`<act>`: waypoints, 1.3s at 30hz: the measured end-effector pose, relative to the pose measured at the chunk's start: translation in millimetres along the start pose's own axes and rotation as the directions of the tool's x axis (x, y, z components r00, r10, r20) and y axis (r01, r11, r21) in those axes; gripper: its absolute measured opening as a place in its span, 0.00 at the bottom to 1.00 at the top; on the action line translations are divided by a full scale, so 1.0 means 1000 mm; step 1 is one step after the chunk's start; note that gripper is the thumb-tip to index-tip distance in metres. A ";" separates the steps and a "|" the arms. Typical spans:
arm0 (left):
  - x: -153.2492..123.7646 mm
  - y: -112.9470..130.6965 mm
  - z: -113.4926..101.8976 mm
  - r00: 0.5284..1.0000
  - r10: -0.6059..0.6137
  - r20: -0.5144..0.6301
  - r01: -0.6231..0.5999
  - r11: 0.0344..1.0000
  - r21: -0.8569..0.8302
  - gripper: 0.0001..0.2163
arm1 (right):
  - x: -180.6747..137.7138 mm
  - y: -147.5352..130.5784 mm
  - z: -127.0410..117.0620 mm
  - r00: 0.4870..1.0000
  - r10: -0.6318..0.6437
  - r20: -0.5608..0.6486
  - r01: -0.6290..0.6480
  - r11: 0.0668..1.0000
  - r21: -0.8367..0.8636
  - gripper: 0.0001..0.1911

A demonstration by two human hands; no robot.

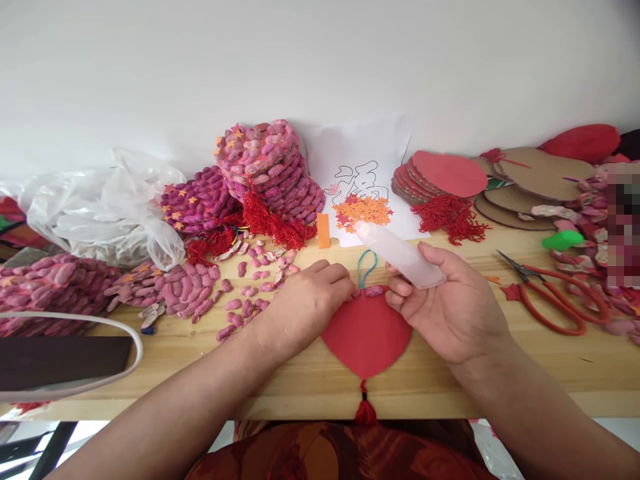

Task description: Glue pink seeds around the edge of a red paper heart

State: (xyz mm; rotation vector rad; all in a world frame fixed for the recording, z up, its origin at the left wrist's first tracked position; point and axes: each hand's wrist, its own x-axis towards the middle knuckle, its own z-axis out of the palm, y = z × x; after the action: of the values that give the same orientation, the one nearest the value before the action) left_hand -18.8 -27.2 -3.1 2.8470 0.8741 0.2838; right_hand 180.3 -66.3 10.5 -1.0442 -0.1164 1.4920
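In front of me on the wooden table lies a red leaf-shaped card (pixel 367 337) with a blue-green cord loop (pixel 367 268) at its top and a red tassel (pixel 365 408) at its lower tip. A pink peanut shell (pixel 374 291) sits on its top edge near the loop. My left hand (pixel 317 297) is closed, fingertips together at the card's upper left edge; whatever they pinch is hidden. My right hand (pixel 457 307) grips a translucent white glue bottle (pixel 400 253), tilted with its narrow end up and left, above the card's right side.
Loose pink peanut shells (pixel 247 310) lie left of my left hand. Behind are peanut-covered pieces (pixel 270 160), star cutouts (pixel 367 212) on white paper (pixel 320 150), and stacked red cards (pixel 445 173). Orange-handled scissors (pixel 555 300) lie right; a plastic bag (pixel 105 213) sits left.
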 end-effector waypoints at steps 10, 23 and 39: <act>-0.001 -0.003 -0.004 1.000 0.008 0.014 -0.007 0.997 -0.081 0.11 | -0.001 0.000 0.001 1.000 -0.004 -0.014 0.004 1.000 -0.009 0.08; 0.001 -0.019 -0.014 0.999 -0.022 -0.031 0.009 0.936 -0.351 0.11 | 0.000 0.000 0.000 1.000 0.018 -0.001 -0.018 1.000 0.007 0.08; 0.004 -0.017 0.004 0.987 0.032 -0.156 -0.085 0.933 -0.349 0.09 | 0.002 -0.001 0.001 1.000 0.017 -0.002 -0.017 1.000 -0.006 0.06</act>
State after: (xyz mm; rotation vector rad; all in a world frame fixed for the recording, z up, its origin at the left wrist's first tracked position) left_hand -24.3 -11.4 -10.2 2.5406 0.6797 0.6022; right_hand 180.8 -64.6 10.4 -1.0531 -0.1106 1.5073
